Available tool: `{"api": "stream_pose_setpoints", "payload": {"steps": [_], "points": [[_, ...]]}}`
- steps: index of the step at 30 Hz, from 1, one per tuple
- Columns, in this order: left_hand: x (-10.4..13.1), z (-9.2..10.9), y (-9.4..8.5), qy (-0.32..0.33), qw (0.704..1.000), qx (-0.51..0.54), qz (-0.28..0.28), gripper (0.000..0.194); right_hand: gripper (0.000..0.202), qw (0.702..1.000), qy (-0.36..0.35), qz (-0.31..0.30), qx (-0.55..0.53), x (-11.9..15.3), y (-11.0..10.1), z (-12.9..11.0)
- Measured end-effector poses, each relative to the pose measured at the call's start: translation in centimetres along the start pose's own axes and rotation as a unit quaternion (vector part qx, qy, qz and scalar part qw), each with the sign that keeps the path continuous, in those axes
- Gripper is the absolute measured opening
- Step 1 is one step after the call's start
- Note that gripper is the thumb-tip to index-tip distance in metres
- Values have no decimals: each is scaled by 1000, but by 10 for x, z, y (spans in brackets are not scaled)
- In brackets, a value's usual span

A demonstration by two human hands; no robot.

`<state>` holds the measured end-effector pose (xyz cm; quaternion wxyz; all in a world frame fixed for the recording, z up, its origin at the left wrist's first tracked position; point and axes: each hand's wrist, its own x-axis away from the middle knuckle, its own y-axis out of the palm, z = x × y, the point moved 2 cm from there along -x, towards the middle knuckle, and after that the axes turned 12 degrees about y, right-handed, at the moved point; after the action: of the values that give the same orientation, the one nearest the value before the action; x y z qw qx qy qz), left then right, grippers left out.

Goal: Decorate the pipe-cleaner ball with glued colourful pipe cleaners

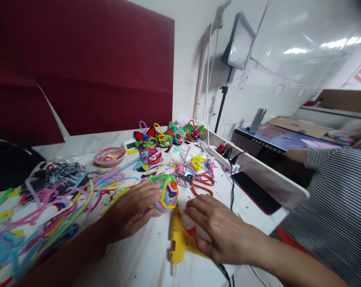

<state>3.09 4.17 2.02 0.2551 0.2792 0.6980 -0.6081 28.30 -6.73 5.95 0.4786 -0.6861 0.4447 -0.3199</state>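
Note:
My left hand [132,211] rests on the white table [144,259] with its fingers against a small multicoloured pipe-cleaner figure [167,194]. My right hand [219,229] lies flat with fingers spread, partly over the handle of a yellow glue gun [178,239] that lies on the table between both hands. Whether the left hand grips the figure or only touches it is unclear. Orange-handled scissors [201,183] lie just beyond the figure.
Loose pipe cleaners [49,207] cover the table's left side. Finished colourful cat-like heads [168,137] stand in a row at the back, near a pink bowl [109,156]. A dark phone [255,193] lies at right. A person in a striped shirt [338,211] sits at right.

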Motion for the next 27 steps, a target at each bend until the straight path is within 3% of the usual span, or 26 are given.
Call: {"api": "stream_pose_setpoints", "payload": {"steps": [3,6,9,13,18,22,27], "points": [[2,0,0,-5,1000,-3,-11,53,42,998,1,-60,7,0,7,-6],[2,0,0,-10,1000,0,-23,52,46,991,47,-111,64,4,20,-12],[-1,1,0,-14,1000,8,-17,55,41,983,66,-138,100,5,30,-15],[-4,2,0,-25,1000,5,-8,57,39,989,51,-112,82,6,38,-10],[-1,2,3,-43,999,8,-2,58,41,994,70,-81,-30,22,31,3],[1,2,5,-54,998,15,-2,55,53,981,91,-86,-146,37,21,9],[-2,2,3,-64,998,23,4,58,47,962,49,-24,-267,38,17,11]]}}
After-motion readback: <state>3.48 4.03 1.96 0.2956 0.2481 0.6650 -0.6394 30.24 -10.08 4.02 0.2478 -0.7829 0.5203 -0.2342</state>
